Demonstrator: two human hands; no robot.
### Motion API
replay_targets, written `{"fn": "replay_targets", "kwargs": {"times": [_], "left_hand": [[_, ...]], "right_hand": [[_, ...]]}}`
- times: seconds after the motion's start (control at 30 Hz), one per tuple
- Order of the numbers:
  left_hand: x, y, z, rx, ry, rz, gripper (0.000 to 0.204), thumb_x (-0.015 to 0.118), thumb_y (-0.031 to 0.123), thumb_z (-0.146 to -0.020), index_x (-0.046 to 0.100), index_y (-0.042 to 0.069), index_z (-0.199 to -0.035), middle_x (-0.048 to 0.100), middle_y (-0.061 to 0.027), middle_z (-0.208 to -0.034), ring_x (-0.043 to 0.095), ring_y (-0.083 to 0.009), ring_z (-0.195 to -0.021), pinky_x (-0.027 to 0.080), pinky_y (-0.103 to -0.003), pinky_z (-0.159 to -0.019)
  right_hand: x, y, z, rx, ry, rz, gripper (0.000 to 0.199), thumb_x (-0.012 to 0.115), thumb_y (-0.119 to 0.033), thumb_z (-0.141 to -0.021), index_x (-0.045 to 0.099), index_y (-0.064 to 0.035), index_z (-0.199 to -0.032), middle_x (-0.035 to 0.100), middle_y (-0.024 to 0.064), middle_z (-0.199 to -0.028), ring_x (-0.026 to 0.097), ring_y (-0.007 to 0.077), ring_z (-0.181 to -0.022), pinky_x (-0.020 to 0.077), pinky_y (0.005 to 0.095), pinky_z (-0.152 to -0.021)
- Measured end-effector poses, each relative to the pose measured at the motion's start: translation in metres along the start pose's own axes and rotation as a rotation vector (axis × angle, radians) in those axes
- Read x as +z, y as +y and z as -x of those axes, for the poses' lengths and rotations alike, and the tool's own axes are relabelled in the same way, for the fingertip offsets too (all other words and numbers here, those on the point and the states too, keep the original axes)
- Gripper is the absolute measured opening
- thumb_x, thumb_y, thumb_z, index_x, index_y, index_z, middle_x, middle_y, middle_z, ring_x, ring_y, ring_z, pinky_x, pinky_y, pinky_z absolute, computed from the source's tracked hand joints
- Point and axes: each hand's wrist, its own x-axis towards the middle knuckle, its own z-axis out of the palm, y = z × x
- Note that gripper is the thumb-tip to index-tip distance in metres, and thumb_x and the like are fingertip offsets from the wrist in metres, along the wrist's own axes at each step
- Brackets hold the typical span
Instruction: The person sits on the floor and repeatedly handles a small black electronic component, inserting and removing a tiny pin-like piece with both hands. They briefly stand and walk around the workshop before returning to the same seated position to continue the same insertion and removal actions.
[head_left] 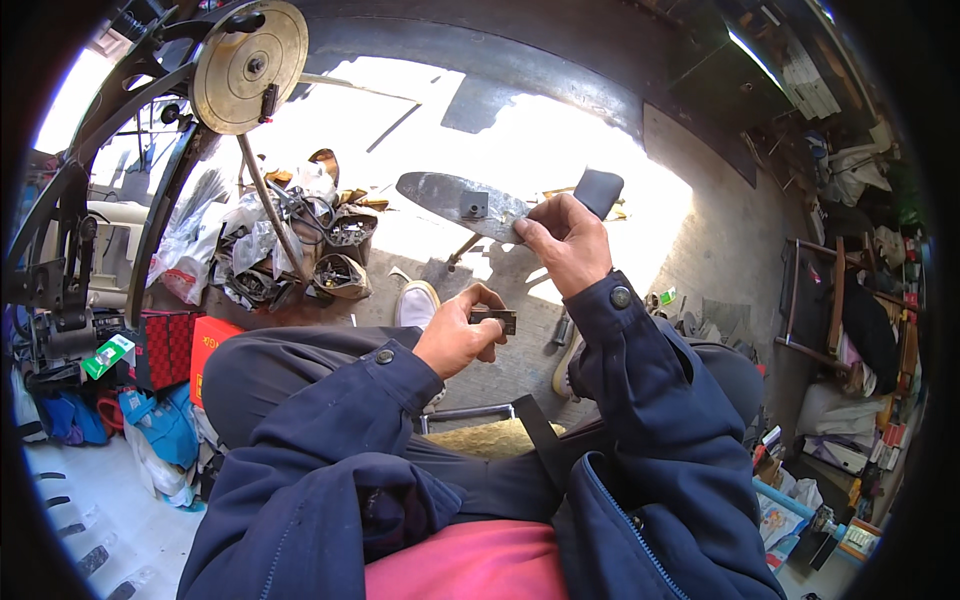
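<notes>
My left hand [462, 330], above my lap, is closed on a small dark block [508, 321] between thumb and fingers. Ahead stands a shoe anvil: its long, sole-shaped metal plate [430, 192] rests on a post [465, 247]. On that plate sits a small dark square piece with a hole [474, 205]. My right hand [572, 240] is closed at the plate's right end, the thumb against its edge. What its fingers pinch is hidden. Just beyond the knuckles shows a dark, smooth rounded piece [600, 190]; whether it belongs to the anvil I cannot tell.
At left rises a black machine frame with a round brass-coloured wheel [250, 68]. Bags of small parts [343, 275] lie on the floor beside it, near a red box [212, 350]. A wooden-framed item [835, 300] and piled goods line the right side.
</notes>
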Motion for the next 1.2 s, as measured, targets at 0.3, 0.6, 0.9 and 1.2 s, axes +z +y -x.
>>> {"fn": "replay_targets", "kwargs": {"times": [0.3,0.6,0.9,1.2], "left_hand": [[0.0,0.001,0.0,0.009,0.002,-0.007,0.024,0.062,0.009,-0.089,0.058,-0.001,-0.111,0.068,-0.0104,-0.081,0.061,-0.0111,-0.059,0.052,-0.027,-0.057],[0.002,0.006,0.0,-0.007,-0.047,-0.008,0.023,0.061,0.011,-0.096,0.056,0.002,-0.116,0.068,-0.0123,-0.089,0.065,-0.0132,-0.066,0.054,-0.026,-0.063],[0.012,0.008,-0.004,-0.056,-0.044,0.068,0.031,0.062,0.013,-0.092,0.056,-0.001,-0.119,0.068,-0.0146,-0.087,0.066,-0.0144,-0.063,0.055,-0.028,-0.061],[0.019,0.004,-0.01,-0.09,-0.079,0.104,0.033,0.059,0.015,-0.095,0.054,0.001,-0.125,0.068,-0.0149,-0.09,0.068,-0.0157,-0.065,0.056,-0.029,-0.062]], "right_hand": [[-0.005,0.003,0.003,0.116,-0.071,-0.255,0.018,0.07,-0.01,-0.092,0.068,0.0029,-0.105,0.072,0.0074,-0.079,0.065,0.0117,-0.066,0.0531,0.0274,-0.064],[-0.025,0.009,0.024,0.216,-0.177,-0.38,0.018,0.065,-0.007,-0.097,0.07,0.0057,-0.109,0.069,0.0063,-0.084,0.063,0.0109,-0.067,0.0546,0.0262,-0.062],[-0.037,0.01,0.061,0.37,-0.32,-0.471,0.015,0.066,-0.007,-0.096,0.07,0.0043,-0.104,0.072,0.0078,-0.086,0.067,0.0115,-0.07,0.056,0.0268,-0.064],[-0.044,0.017,0.078,0.394,-0.33,-0.349,0.013,0.069,-0.009,-0.095,0.073,0.0017,-0.101,0.072,0.0059,-0.082,0.063,0.0087,-0.067,0.0519,0.0246,-0.062]]}}
